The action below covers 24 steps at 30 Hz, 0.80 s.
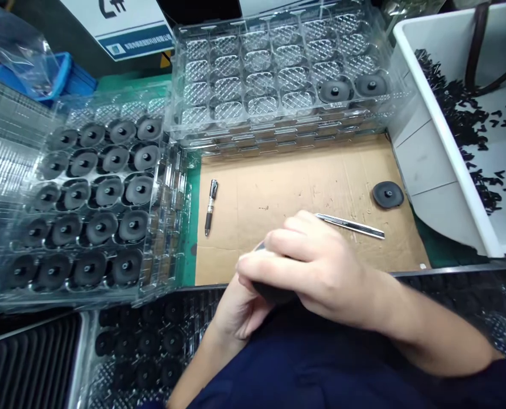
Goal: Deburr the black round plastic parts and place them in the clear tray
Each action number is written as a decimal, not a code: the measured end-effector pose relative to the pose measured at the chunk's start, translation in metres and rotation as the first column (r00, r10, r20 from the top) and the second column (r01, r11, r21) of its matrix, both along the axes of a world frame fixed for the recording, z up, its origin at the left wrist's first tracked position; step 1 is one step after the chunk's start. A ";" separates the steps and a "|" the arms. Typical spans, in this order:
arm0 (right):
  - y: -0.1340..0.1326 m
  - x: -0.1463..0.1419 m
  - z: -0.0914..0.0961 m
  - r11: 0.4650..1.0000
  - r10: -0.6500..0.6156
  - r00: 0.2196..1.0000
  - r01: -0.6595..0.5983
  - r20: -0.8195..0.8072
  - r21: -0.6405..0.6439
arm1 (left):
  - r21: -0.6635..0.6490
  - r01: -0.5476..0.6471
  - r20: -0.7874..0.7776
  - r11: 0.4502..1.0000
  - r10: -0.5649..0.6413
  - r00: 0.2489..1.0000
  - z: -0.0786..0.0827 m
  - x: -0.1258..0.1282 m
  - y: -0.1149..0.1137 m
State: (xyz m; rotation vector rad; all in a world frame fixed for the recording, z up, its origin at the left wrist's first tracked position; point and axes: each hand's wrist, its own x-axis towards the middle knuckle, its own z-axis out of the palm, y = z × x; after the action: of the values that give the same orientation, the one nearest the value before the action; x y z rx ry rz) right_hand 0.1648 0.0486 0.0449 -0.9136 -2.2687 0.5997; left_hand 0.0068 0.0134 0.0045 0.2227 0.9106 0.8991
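Observation:
My right hand lies over my left hand at the near edge of the cardboard sheet. Both are closed around a dark round part, of which only a sliver shows under the fingers. A loose black disc rests on the cardboard at the right. Thin metal tweezers lie just beyond my right hand. A black pen lies at the cardboard's left edge.
A clear tray at the left holds several black discs. A stack of clear trays at the back holds two discs. A white bin with small black parts stands at the right. More disc trays sit below.

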 end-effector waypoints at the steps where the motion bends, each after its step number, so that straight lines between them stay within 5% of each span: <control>1: 0.003 0.001 -0.001 0.997 0.078 0.997 -0.079 -0.013 -0.016 | 0.008 0.028 0.029 1.000 -0.028 0.999 -0.001 -0.001 -0.001; 6: 0.001 0.003 -0.008 0.995 -0.072 0.995 0.076 0.067 -0.067 | 0.022 0.096 0.140 0.995 -0.098 0.985 -0.006 -0.003 -0.005; 9: 0.002 0.007 -0.009 0.998 0.029 0.999 -0.030 -0.022 -0.060 | 0.035 0.063 0.173 0.997 -0.068 0.983 -0.007 -0.002 -0.005; 11: 0.009 0.016 -0.014 0.988 -0.035 0.997 0.025 -0.068 -0.149 | 0.032 0.086 0.204 0.996 -0.091 0.975 -0.004 -0.003 -0.005; 15: 0.010 0.036 -0.042 0.866 -0.324 0.946 0.308 0.026 -0.395 | 0.034 0.124 0.291 0.992 -0.129 0.948 0.001 -0.007 -0.002; 19: -0.017 0.033 -0.087 0.760 -0.278 0.954 0.291 0.115 -0.581 | 0.001 0.117 0.329 0.993 -0.110 0.938 0.001 -0.008 0.001; 24: -0.039 0.034 -0.114 0.731 -0.338 0.936 0.327 0.099 -0.599 | -0.035 0.115 0.349 0.993 -0.096 0.932 0.000 -0.008 0.001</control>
State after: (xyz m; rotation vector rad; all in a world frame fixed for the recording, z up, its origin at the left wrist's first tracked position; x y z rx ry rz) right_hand 0.1990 0.0093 -0.0689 -1.5767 -1.8248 1.1984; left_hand -0.0016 0.0147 0.0043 0.0606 0.5873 0.7815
